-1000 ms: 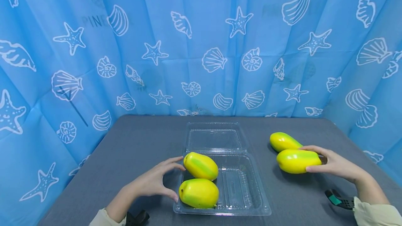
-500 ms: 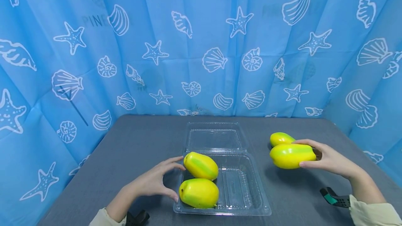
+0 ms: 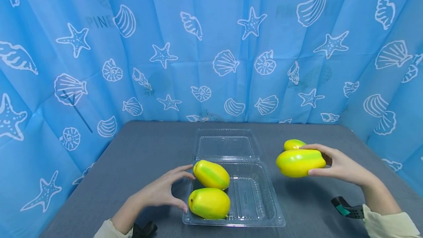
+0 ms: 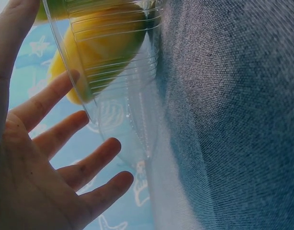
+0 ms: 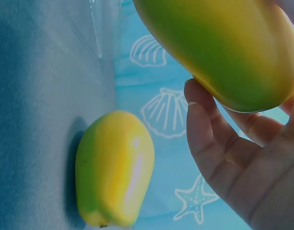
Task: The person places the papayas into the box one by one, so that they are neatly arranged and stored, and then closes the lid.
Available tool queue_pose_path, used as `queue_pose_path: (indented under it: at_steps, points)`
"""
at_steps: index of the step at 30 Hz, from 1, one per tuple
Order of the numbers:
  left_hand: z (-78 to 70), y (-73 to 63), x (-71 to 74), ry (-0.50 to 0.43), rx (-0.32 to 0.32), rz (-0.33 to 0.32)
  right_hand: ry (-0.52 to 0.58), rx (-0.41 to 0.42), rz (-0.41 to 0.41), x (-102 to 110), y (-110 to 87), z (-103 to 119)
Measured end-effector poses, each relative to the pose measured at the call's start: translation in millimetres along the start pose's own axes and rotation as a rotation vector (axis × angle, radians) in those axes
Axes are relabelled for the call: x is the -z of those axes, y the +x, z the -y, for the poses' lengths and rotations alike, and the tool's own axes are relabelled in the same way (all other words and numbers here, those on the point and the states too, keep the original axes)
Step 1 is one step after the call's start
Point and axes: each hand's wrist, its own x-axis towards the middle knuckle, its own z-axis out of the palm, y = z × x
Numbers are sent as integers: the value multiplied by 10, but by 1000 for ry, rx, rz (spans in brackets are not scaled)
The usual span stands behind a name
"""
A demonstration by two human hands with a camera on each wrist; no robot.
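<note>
My right hand (image 3: pixel 342 168) grips a yellow-green papaya (image 3: pixel 299 162) between thumb and fingers, lifted off the table right of the clear plastic container (image 3: pixel 272 197). Behind it, partly hidden, another papaya (image 3: pixel 293 144) lies on the cloth; the right wrist view shows this papaya (image 5: pixel 116 167) apart from the held one. Two papayas sit in the container's left part, the rear papaya (image 3: pixel 211 174) and the front papaya (image 3: pixel 209 204). Beside them at the left rim, my left hand (image 3: pixel 162 188) holds nothing; its fingers (image 4: pixel 84 170) are spread, the index at the container's edge.
The container's hinged lid (image 3: pixel 226 146) lies folded back on the grey table (image 3: pixel 158 142). A blue curtain (image 3: pixel 211 83) with shell prints hangs behind and at both sides. Black straps (image 3: pixel 348 208) show near the wrists.
My right hand has raised its papaya off the table and carried it left toward the container, covering more of the papaya behind. The left hand and the container have stayed still.
</note>
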Motion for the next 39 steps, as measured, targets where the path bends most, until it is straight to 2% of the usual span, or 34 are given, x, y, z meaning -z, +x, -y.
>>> queue_pose_path:
  at_steps: [9,14,27,39]
  points:
    - [1,-9,6,0,-3,8,-40,-4,-29,-75,31,96]
    - [8,-7,0,10,-6,8,-60,24,-38,-94,37,124]
    - [-13,4,-2,8,4,5,-80,40,-39,-134,75,189]
    - [-40,17,4,-4,21,2,-77,118,-39,-137,178,253]
